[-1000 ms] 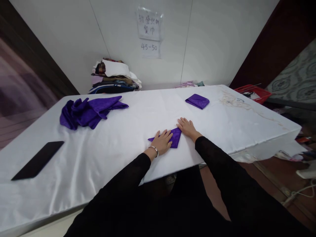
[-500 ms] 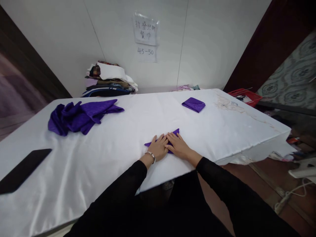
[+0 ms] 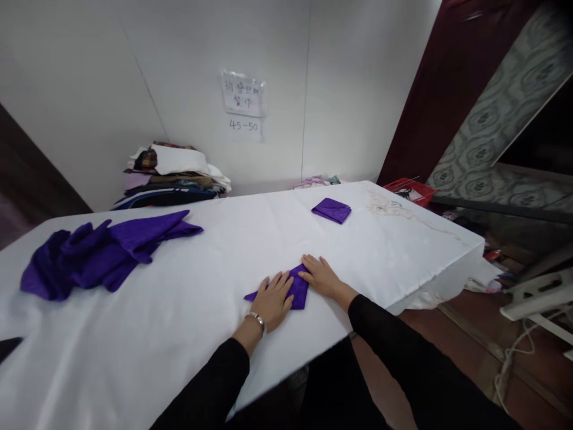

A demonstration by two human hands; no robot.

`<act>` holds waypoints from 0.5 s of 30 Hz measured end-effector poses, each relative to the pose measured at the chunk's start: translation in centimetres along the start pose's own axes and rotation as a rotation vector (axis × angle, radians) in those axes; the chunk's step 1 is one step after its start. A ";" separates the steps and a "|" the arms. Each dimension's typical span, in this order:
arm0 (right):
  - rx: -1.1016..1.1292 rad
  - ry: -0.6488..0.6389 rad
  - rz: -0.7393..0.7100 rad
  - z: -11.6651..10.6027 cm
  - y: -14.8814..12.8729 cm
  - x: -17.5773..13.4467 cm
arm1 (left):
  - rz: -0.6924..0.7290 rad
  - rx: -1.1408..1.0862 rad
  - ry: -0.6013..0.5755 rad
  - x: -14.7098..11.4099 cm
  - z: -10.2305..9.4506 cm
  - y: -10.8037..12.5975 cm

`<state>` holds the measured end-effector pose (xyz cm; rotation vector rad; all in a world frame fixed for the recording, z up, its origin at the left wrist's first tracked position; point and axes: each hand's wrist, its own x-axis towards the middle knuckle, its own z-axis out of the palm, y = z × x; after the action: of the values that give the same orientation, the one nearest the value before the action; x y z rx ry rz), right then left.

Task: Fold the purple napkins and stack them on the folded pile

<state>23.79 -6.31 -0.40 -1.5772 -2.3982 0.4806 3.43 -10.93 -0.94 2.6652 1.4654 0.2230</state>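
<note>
A folded purple napkin (image 3: 299, 292) lies flat near the front edge of the white-covered table, with one pointed corner out to the left. My left hand (image 3: 272, 301), a bracelet at its wrist, rests flat on the napkin's left part with the fingers stretched out. On the napkin's upper right corner lies my right hand (image 3: 321, 276), its fingers extended and the palm low over the cloth. Both hands cover parts of the napkin. Farther back sits another folded purple napkin (image 3: 332, 210), in a compact shape. A loose heap of purple cloth (image 3: 107, 251) spreads over the table's left side.
A white satin tablecloth (image 3: 215, 263) covers the table. Stacked clothes (image 3: 172, 179) stand behind it by the wall, under a handwritten paper sign (image 3: 244, 95). A red basket (image 3: 409, 192) is beyond the right corner. At left, a dark flat object (image 3: 8, 347) is partly in view.
My hands, close together before, are now apart: the left on the napkin's left part, the right at its upper right corner. More of the napkin shows between them. The view has turned right.
</note>
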 end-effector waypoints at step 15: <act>0.059 0.106 -0.056 0.0 -1.3 -1.5 | -0.067 -0.071 0.122 -0.6 -0.3 -0.5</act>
<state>23.24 -8.16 0.12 -1.4688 -2.3209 0.4420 2.67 -11.18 -0.82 2.5833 1.5474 0.4305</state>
